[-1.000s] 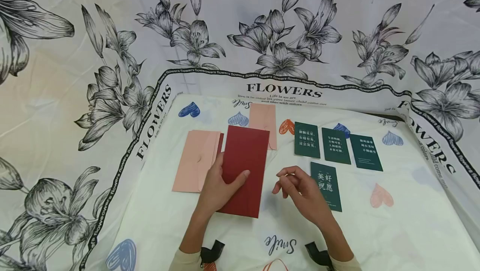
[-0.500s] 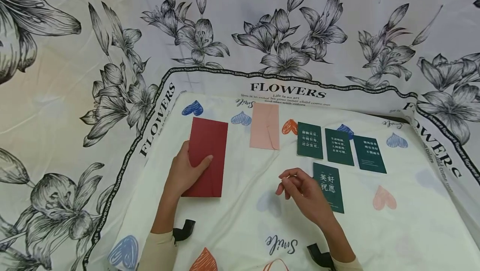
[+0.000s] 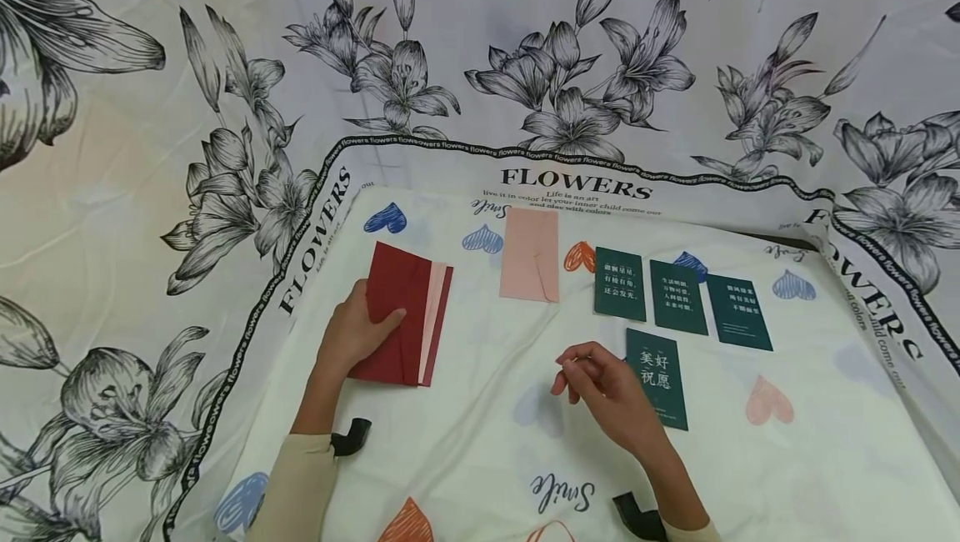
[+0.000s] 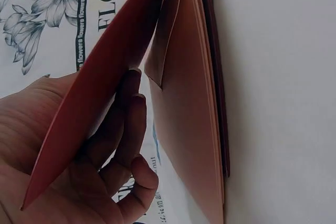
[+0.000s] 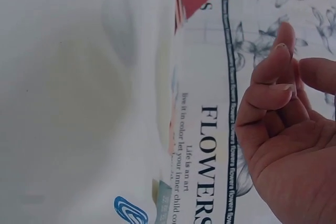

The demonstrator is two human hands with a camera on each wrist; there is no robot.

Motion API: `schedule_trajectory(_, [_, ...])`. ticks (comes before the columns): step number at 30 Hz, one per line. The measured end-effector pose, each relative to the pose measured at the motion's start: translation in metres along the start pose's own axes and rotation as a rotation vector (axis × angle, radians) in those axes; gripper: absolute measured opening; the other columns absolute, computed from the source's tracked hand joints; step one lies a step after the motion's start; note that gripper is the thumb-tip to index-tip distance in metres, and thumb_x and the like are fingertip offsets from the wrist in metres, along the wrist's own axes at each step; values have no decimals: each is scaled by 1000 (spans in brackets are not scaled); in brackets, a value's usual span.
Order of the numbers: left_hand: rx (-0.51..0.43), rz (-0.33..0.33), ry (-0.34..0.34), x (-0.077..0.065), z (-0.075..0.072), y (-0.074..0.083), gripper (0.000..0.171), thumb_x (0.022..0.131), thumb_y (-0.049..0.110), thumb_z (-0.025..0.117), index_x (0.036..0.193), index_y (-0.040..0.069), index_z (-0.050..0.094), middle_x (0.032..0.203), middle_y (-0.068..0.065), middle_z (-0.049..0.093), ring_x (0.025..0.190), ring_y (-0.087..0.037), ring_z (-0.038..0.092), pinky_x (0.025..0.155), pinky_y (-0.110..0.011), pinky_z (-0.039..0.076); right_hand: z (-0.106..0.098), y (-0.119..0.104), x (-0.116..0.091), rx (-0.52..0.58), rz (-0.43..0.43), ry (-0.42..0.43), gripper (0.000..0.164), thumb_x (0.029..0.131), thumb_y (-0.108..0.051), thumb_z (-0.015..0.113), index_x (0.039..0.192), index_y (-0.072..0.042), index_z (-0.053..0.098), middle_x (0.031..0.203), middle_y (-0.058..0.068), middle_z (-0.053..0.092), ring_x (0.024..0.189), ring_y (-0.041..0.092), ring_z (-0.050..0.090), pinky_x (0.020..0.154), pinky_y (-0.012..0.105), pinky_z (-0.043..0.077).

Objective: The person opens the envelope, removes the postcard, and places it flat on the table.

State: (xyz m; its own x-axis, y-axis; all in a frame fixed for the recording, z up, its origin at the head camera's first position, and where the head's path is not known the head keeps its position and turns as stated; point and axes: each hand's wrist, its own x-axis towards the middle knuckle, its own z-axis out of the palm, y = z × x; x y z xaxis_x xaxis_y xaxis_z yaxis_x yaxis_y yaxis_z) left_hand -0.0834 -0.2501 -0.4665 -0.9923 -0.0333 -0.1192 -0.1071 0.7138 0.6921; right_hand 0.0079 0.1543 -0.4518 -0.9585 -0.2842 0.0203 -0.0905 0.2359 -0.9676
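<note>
My left hand (image 3: 347, 335) pinches a dark red envelope (image 3: 386, 321) at the table's left side, thumb on its face and curled fingers behind. In the left wrist view, that red envelope (image 4: 100, 77) tilts away from a pile of pink envelopes (image 4: 184, 114), leaving a gap where the fingertips show. A second red envelope (image 4: 226, 150) lies behind the pink ones. To the right, my right hand (image 3: 607, 396) hovers with loosely bent fingers, holding nothing. It overlaps a dark green card (image 3: 658, 371) with white characters.
A single pink envelope (image 3: 529, 254) lies at the back middle. Three more green cards, the nearest to it being a green card (image 3: 619, 283), stand in a row to the right. A white tablecloth (image 3: 480, 442) with printed hearts covers the table; a floral curtain (image 3: 450, 42) hangs behind.
My left hand has carried the red envelope leftward and down onto the pink pile, and its position has shifted so pink and red edges show at its right. My right hand stays nearly still.
</note>
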Motion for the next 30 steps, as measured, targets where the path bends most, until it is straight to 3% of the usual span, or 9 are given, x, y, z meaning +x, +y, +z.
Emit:
schedule_trajectory(9, [126, -34, 11, 2, 5, -4, 80, 99, 43, 70, 147, -10, 34, 119, -32, 65, 100, -44, 69, 78, -57, 59, 0, 4, 0, -14, -13, -4, 18, 112, -21, 56, 122, -9, 64, 91, 4, 76, 75, 24, 65, 68, 38, 55])
schedule_trajectory(11, [170, -38, 54, 1, 8, -3, 81, 98, 42, 71, 145, -13, 36, 118, -33, 64, 101, -46, 67, 78, -59, 58, 0, 4, 0, -12, -13, -8, 20, 112, -21, 56, 123, -6, 63, 91, 4, 76, 75, 25, 65, 68, 38, 55])
schedule_trajectory(16, [307, -7, 186, -1, 18, 0, 83, 94, 40, 75, 146, -15, 41, 134, -36, 51, 121, -51, 52, 91, -67, 50, -2, 4, 0, -3, -15, -21, 23, 112, -20, 55, 124, -1, 62, 91, 5, 76, 76, 26, 65, 69, 38, 55])
schedule_trajectory(18, [342, 8, 207, 0, 21, 1, 83, 93, 38, 76, 148, -14, 41, 138, -37, 46, 126, -52, 47, 94, -68, 48, -3, 4, 0, -8, -21, -23, 22, 112, -19, 55, 123, -2, 62, 91, 5, 76, 75, 25, 65, 69, 38, 55])
schedule_trajectory(25, [343, 36, 203, -3, 25, 7, 81, 94, 31, 75, 152, -12, 39, 140, -37, 46, 128, -52, 47, 98, -67, 47, -6, 1, 5, -78, -4, -40, 17, 112, -22, 57, 122, -11, 64, 92, 3, 77, 77, 30, 67, 69, 37, 56])
schedule_trajectory(30, [319, 51, 227, -9, 24, 12, 71, 98, 28, 71, 152, -9, 43, 139, -35, 50, 128, -50, 50, 98, -67, 48, -19, -2, 31, -226, 64, -2, 23, 111, -28, 59, 127, -13, 63, 98, 4, 78, 83, 37, 69, 69, 30, 54])
